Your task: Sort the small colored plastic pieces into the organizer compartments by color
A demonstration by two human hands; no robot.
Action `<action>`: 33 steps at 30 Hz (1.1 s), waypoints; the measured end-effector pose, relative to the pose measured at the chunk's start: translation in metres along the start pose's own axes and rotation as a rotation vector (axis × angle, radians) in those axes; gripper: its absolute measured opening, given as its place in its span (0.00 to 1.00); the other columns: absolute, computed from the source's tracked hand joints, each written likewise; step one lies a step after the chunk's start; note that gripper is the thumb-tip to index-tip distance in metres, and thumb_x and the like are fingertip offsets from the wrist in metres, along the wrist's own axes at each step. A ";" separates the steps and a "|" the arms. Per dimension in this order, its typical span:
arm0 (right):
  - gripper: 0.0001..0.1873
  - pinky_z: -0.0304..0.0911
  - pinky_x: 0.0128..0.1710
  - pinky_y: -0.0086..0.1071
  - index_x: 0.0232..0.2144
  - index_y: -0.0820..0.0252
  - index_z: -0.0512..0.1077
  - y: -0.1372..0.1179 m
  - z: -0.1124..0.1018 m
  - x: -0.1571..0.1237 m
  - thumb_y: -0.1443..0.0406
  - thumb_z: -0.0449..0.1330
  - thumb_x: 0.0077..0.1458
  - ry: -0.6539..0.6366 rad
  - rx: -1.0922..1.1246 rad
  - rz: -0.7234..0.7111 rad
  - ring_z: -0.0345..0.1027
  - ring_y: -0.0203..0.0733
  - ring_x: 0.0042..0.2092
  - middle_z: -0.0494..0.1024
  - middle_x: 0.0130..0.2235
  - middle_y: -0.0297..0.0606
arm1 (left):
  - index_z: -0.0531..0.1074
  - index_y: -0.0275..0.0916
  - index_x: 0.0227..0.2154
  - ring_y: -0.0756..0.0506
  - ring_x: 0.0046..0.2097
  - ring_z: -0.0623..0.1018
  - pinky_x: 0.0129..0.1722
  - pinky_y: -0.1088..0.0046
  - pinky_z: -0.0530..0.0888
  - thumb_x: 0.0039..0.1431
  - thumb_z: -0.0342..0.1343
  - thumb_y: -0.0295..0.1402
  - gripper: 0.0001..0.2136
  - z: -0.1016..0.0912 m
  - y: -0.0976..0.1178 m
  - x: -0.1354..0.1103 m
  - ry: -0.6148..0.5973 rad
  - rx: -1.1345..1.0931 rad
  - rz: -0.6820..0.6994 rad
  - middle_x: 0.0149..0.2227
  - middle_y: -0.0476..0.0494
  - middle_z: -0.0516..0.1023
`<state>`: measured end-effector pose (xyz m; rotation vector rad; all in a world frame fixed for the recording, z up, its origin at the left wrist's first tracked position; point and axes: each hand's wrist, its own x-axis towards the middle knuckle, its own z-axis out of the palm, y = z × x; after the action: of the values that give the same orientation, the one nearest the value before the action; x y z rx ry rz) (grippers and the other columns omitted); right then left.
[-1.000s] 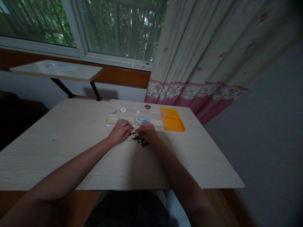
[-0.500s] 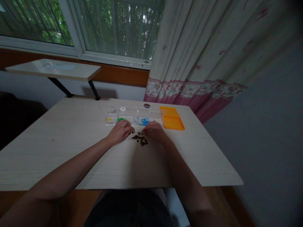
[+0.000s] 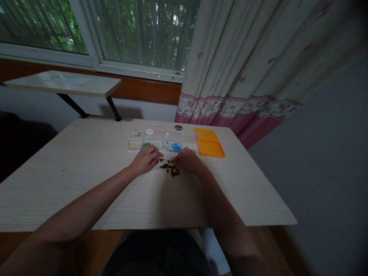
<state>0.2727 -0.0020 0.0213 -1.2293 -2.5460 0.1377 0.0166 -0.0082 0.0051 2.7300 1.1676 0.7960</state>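
Observation:
A small loose pile of dark brown and cream pieces [image 3: 170,168] lies on the table between my hands, too small to name more exactly. My left hand [image 3: 146,161] rests at the pile's upper left, fingers curled, with a few brown and pale bits [image 3: 161,158] by its fingertips. On the other side, my right hand [image 3: 189,161] has its fingers drawn together at the pile's upper right edge. What either pinch holds is too small to make out. Just beyond the hands stand clear lidded boxes with yellow bits [image 3: 132,145], green bits [image 3: 147,144] and blue bits [image 3: 174,147].
Right of the clear boxes lies an opened orange case [image 3: 209,142]. A brown round spot [image 3: 178,128] is near the table's back edge. A raised shelf [image 3: 66,83] on black legs stands at the back left. The curtain [image 3: 224,88] hangs behind the table.
My right fingertips have shifted slightly down toward the pile. My left hand stays almost where it was, and the pile looks much the same.

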 end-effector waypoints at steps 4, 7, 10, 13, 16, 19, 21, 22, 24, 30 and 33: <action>0.05 0.56 0.42 0.33 0.32 0.55 0.80 0.002 0.002 0.000 0.64 0.63 0.54 0.031 0.017 0.015 0.66 0.40 0.39 0.79 0.35 0.37 | 0.75 0.45 0.45 0.42 0.46 0.69 0.47 0.61 0.65 0.63 0.51 0.36 0.11 -0.002 0.001 0.001 0.019 -0.025 -0.008 0.40 0.42 0.71; 0.04 0.56 0.43 0.33 0.32 0.54 0.80 0.000 0.001 0.000 0.63 0.64 0.54 0.023 0.043 0.009 0.66 0.40 0.39 0.78 0.34 0.37 | 0.76 0.44 0.44 0.42 0.45 0.69 0.46 0.62 0.66 0.65 0.48 0.36 0.12 -0.002 -0.001 0.002 0.052 -0.028 -0.038 0.39 0.42 0.71; 0.04 0.55 0.43 0.35 0.32 0.53 0.80 -0.004 0.001 0.001 0.63 0.66 0.52 -0.009 0.029 0.015 0.65 0.41 0.40 0.78 0.34 0.37 | 0.77 0.44 0.43 0.42 0.44 0.68 0.45 0.62 0.66 0.65 0.49 0.36 0.12 -0.002 -0.004 0.003 0.066 -0.005 -0.046 0.39 0.42 0.71; 0.04 0.55 0.44 0.36 0.32 0.53 0.80 -0.010 -0.001 0.002 0.63 0.67 0.50 -0.026 0.004 0.041 0.65 0.43 0.41 0.78 0.35 0.37 | 0.77 0.46 0.43 0.42 0.44 0.68 0.44 0.63 0.65 0.64 0.52 0.36 0.10 -0.001 -0.005 0.004 0.042 0.014 -0.035 0.39 0.42 0.71; 0.04 0.55 0.43 0.36 0.31 0.54 0.80 -0.016 -0.005 0.002 0.63 0.66 0.51 -0.037 -0.022 0.062 0.66 0.44 0.42 0.78 0.35 0.38 | 0.78 0.47 0.41 0.42 0.44 0.68 0.43 0.63 0.64 0.63 0.53 0.37 0.09 0.000 -0.005 0.004 0.013 0.021 -0.016 0.39 0.42 0.71; 0.04 0.55 0.44 0.37 0.31 0.54 0.80 -0.019 -0.007 0.003 0.64 0.65 0.52 -0.036 -0.042 0.063 0.66 0.44 0.42 0.78 0.35 0.39 | 0.78 0.48 0.41 0.42 0.44 0.68 0.44 0.63 0.64 0.63 0.53 0.37 0.09 0.000 -0.003 0.004 0.002 0.028 -0.006 0.39 0.42 0.71; 0.04 0.55 0.44 0.37 0.32 0.54 0.80 -0.020 -0.007 0.003 0.65 0.64 0.52 -0.035 -0.054 0.063 0.66 0.45 0.43 0.79 0.36 0.39 | 0.78 0.47 0.40 0.42 0.44 0.68 0.44 0.63 0.64 0.63 0.53 0.38 0.09 0.000 -0.003 0.004 0.000 0.031 -0.004 0.39 0.42 0.71; 0.04 0.55 0.45 0.38 0.32 0.54 0.80 -0.020 -0.007 0.003 0.65 0.64 0.52 -0.037 -0.061 0.063 0.66 0.45 0.43 0.79 0.36 0.39 | 0.78 0.47 0.40 0.42 0.44 0.68 0.44 0.63 0.64 0.63 0.53 0.38 0.09 0.000 -0.003 0.004 -0.001 0.032 -0.002 0.39 0.42 0.71; 0.05 0.55 0.44 0.38 0.32 0.55 0.80 -0.019 -0.007 0.002 0.66 0.64 0.52 -0.046 -0.076 0.070 0.65 0.45 0.43 0.79 0.37 0.40 | 0.78 0.47 0.40 0.42 0.44 0.68 0.44 0.63 0.64 0.63 0.54 0.38 0.09 0.001 -0.004 0.004 -0.005 0.032 0.000 0.39 0.43 0.71; 0.06 0.55 0.44 0.37 0.33 0.54 0.80 -0.019 -0.009 0.001 0.64 0.63 0.54 -0.062 -0.079 0.087 0.65 0.45 0.43 0.79 0.38 0.40 | 0.77 0.46 0.39 0.42 0.45 0.68 0.45 0.63 0.64 0.62 0.55 0.39 0.08 0.002 -0.004 0.004 -0.014 0.027 -0.010 0.40 0.44 0.71; 0.06 0.55 0.44 0.37 0.33 0.54 0.80 -0.020 -0.008 0.002 0.65 0.62 0.54 -0.069 -0.081 0.085 0.65 0.45 0.43 0.79 0.38 0.40 | 0.76 0.44 0.37 0.42 0.45 0.68 0.45 0.63 0.64 0.63 0.54 0.38 0.07 0.001 -0.002 0.005 -0.016 0.031 -0.015 0.39 0.44 0.71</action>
<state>0.2591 -0.0135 0.0341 -1.3869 -2.5820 0.0983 0.0184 -0.0032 0.0054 2.7437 1.2057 0.7586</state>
